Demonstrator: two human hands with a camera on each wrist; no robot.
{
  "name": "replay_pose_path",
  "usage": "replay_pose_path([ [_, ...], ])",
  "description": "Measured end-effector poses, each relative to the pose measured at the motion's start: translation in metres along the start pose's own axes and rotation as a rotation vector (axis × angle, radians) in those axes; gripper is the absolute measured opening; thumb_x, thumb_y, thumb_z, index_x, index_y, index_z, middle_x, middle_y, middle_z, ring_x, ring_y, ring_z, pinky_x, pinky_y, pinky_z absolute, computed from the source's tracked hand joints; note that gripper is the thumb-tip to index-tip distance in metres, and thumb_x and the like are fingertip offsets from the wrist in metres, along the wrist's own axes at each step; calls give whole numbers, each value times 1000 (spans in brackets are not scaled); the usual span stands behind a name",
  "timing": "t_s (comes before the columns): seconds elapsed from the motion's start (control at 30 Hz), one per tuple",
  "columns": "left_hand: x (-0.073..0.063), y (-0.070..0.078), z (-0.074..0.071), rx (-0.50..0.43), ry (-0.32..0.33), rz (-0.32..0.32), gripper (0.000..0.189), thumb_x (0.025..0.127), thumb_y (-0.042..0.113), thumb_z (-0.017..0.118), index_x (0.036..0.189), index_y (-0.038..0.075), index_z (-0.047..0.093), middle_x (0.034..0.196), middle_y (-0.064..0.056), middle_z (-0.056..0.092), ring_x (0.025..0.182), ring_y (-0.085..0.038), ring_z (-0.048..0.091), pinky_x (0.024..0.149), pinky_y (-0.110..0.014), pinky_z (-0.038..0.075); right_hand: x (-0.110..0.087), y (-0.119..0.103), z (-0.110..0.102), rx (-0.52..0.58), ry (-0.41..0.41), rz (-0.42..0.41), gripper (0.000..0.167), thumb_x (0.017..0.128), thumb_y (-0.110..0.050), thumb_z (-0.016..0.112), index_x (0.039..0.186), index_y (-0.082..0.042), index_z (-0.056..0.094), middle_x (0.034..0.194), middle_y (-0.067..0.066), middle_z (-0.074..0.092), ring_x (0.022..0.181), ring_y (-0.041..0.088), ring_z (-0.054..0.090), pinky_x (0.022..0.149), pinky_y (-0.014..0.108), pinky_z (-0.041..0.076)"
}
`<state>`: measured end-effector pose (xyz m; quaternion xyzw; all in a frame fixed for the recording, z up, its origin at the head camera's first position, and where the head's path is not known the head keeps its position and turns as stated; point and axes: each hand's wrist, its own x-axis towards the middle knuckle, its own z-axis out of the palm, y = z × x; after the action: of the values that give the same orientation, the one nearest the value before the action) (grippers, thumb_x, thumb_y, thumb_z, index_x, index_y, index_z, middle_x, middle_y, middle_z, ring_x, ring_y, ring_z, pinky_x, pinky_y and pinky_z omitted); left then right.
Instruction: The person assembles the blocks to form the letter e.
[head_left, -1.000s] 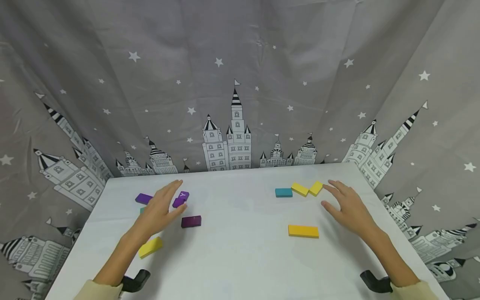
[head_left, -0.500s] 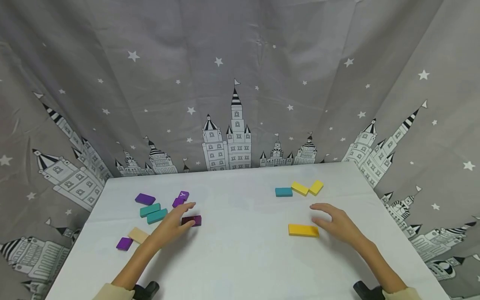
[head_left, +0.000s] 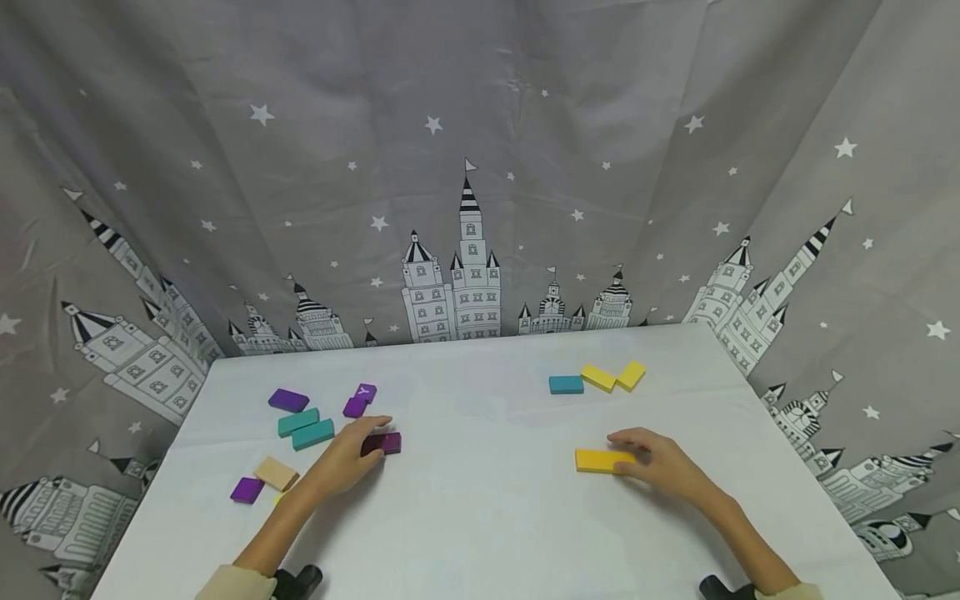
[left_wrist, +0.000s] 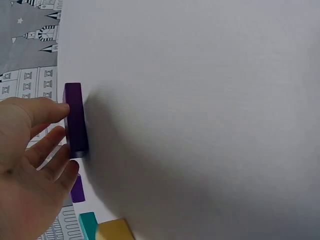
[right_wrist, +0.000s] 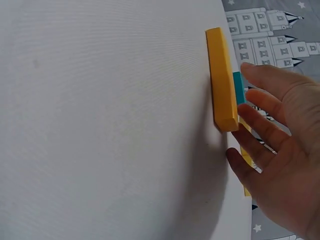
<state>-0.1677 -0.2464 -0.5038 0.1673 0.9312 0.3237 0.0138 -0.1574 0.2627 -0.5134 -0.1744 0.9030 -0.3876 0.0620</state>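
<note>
In the head view, a dark purple block (head_left: 392,443) lies left of centre, partly covered by my left hand (head_left: 347,461). That hand reaches over it, fingers on its far side and thumb at its near side; the left wrist view shows the thumb tip overlapping the purple block (left_wrist: 76,120), the other fingers loosely spread, no clear grip. My right hand (head_left: 663,467) is at the right end of a long yellow block (head_left: 596,461), its fingers above and thumb in front. From the right wrist, the yellow block (right_wrist: 221,80) appears beside the relaxed fingers, not enclosed by them.
Two teal blocks (head_left: 312,434), a purple block (head_left: 288,400), a tan block (head_left: 276,472) and other purple ones lie left on the white table (head_left: 480,533). At the back right are a blue-teal block (head_left: 566,385) and two yellow blocks (head_left: 598,377). A grey curtain (head_left: 480,100) hangs behind.
Both hands have come down and nearer the person: the left from above the left-hand blocks to the dark purple block, the right leftward to the long yellow block. The blocks stay put.
</note>
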Motion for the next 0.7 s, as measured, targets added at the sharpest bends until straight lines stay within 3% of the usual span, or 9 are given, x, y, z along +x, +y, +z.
replay_pose_path([
  [0.17,-1,-6,2,16,-7,-3,43,90,-6,65,132,-7,57,129,-25,59,124,-46,51,104,-60,39,0,6,5,20,-23,16,45,88,-28,77,127,-7,66,124,4,67,117,28,60,99,46,48],
  [0.37,1,-12,4,40,-7,-11,39,89,-4,68,127,-4,62,122,-21,62,117,-43,55,99,-59,44,1,8,7,23,-51,2,43,87,-26,78,125,-9,68,123,2,67,118,27,59,104,52,42],
  [0.7,4,-10,13,-21,41,22,39,86,-2,71,124,-3,64,118,-21,64,112,-41,59,94,-58,48,3,8,10,10,-66,-7,41,87,-21,78,125,-9,69,122,1,66,117,27,58,104,54,41],
])
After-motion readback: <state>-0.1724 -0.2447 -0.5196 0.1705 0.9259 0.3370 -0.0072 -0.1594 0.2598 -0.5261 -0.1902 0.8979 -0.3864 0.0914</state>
